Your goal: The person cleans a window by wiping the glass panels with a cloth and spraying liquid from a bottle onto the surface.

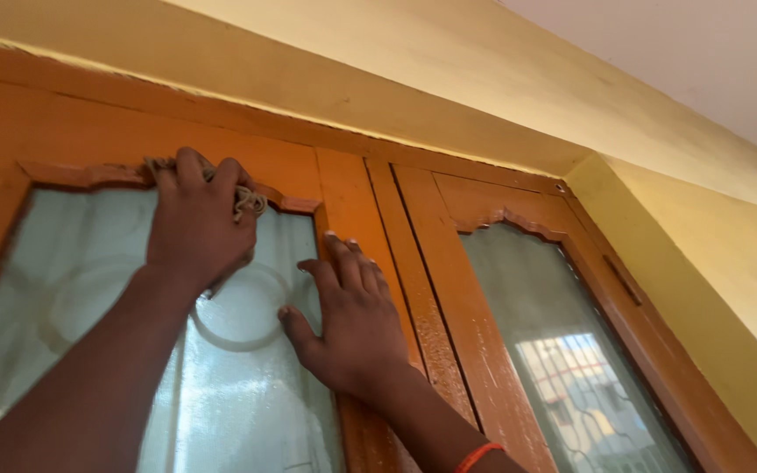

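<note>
Room: yellow painted wall running up to a pale ceiling, camera tilted upward at the top of a window.
Window: two orange-brown wooden shutters side by side, each with a frosted glass pane and a wavy carved top edge. The wood frame looks a bit worn and scuffed in spots.
Left pane: frosted glass with a ring pattern in it — both hands are on this shutter.
Right pane: the other glass pane is clearer, with some blurry building shapes showing through.
Left hand: the left hand is up high at the carved top edge of the left pane, fingers curled tight over a cloth.
Cloth: the cloth is a small bunched greyish rag, pressed against the wood right where the carved edge meets the glass. Bits of it stick out on both sides of the fingers.
Right hand: the right hand lies flat with its fingers spread, holding nothing — palm across the glass and the upright wooden strip between the shutters.
Wrist: an orange thread band sits on the right wrist.
</note>
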